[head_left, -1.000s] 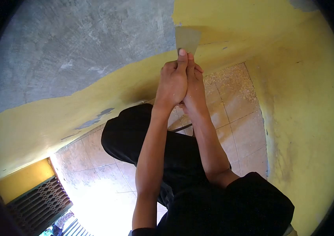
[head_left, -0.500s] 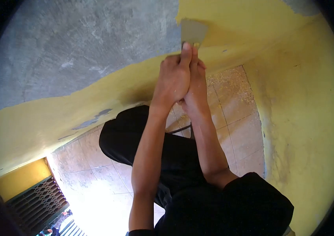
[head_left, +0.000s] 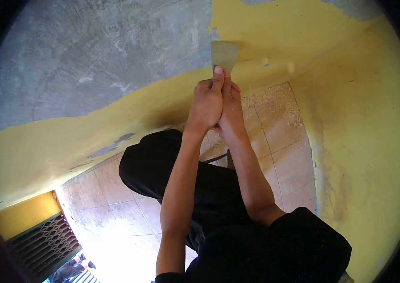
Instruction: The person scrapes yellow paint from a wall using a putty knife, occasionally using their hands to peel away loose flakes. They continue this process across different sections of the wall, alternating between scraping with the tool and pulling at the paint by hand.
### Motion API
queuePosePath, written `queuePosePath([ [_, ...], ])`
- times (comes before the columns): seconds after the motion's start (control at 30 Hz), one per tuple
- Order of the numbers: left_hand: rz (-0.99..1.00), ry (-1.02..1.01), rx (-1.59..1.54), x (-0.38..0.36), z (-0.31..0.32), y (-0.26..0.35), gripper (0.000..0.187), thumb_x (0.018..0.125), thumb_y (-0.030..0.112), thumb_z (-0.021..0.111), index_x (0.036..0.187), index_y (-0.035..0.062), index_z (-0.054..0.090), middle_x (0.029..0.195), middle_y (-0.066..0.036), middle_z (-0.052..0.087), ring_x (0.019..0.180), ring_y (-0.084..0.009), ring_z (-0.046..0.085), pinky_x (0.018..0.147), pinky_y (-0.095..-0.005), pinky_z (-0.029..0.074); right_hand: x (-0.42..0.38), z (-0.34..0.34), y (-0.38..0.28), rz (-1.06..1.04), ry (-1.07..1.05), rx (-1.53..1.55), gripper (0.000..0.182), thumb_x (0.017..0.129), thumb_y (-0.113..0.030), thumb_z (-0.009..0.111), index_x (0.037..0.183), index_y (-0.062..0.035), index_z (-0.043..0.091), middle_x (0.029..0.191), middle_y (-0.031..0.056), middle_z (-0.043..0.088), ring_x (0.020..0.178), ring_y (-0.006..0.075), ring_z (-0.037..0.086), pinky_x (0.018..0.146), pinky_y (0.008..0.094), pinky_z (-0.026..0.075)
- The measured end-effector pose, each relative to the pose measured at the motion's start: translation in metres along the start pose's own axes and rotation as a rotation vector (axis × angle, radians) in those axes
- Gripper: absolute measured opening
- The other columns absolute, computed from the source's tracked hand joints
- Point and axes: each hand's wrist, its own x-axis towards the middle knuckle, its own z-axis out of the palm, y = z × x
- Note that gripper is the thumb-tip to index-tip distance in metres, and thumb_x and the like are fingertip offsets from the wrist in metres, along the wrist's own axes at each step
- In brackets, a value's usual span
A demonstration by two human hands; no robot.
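Note:
Both of my hands are wrapped round the handle of a scraper, its flat blade pointing up against the wall. My left hand is closed, with the thumb stretched along the tool. Pressed against it, my right hand is closed on the same handle, which the fingers mostly hide. The blade lies at the border between bare grey plaster and yellow paint. Just above the blade is a small grey notch in the paint.
Paint flakes litter the tiled floor near the corner. Another yellow wall rises at the right. My bent knee is close to the scraped wall. At the lower left are a metal folding gate and bright light.
My hands and the scraper have moved down a little and slightly left, away from the upper paint edge. A small grey notch now shows above the blade.

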Motion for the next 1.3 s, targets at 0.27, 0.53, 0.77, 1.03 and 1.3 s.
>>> queuePosePath([
  [0.27,0.008,-0.002,0.005,-0.003,-0.004,-0.001,0.075,0.105,0.058,0.032,0.087,-0.0036,0.071,0.082,-0.014,0.071,0.082,-0.0213,0.066,0.083,-0.0345,0.051,0.007,-0.001,0.013,-0.205,0.053,-0.088,0.065,0.105,-0.058,0.037,0.092,0.0007,0.061,0.067,0.0053,0.057,0.058,0.0111,0.052,0.048,0.0296,0.04],
  [0.53,-0.027,0.001,-0.028,-0.009,-0.008,0.016,0.075,0.105,0.056,0.032,0.085,-0.0013,0.075,0.085,-0.021,0.072,0.087,-0.0323,0.069,0.087,-0.0394,0.051,-0.009,0.011,-0.006,-0.088,-0.008,0.069,0.061,0.105,-0.057,0.038,0.078,-0.0048,0.055,0.064,-0.0003,0.051,0.053,0.0097,0.047,0.041,0.0307,0.035],
  [0.77,-0.05,-0.015,-0.012,-0.01,-0.016,0.037,0.075,0.105,0.056,0.031,0.086,-0.0016,0.075,0.086,-0.023,0.072,0.087,-0.0335,0.069,0.087,-0.0402,0.05,-0.013,0.016,-0.02,-0.038,-0.053,0.078,0.051,0.106,-0.057,0.036,0.092,-0.0116,0.054,0.067,-0.0045,0.047,0.048,0.0054,0.044,0.032,0.0259,0.028],
  [1.03,-0.031,-0.033,0.058,-0.005,-0.004,0.023,0.074,0.106,0.055,0.032,0.085,-0.0035,0.073,0.081,-0.015,0.071,0.081,-0.0231,0.066,0.084,-0.0352,0.05,-0.003,-0.001,-0.001,-0.08,0.018,0.135,0.059,0.106,-0.056,0.038,0.097,-0.0025,0.061,0.075,0.0032,0.058,0.065,0.0102,0.054,0.05,0.0284,0.043],
  [1.3,-0.063,-0.03,0.033,-0.005,0.0,0.024,0.074,0.106,0.056,0.034,0.084,-0.0035,0.073,0.081,-0.015,0.071,0.081,-0.0221,0.065,0.083,-0.0346,0.05,0.0,0.003,-0.001,-0.057,0.065,0.166,0.057,0.105,-0.056,0.04,0.099,-0.0037,0.06,0.075,0.0015,0.056,0.065,0.008,0.052,0.05,0.0276,0.041],
])
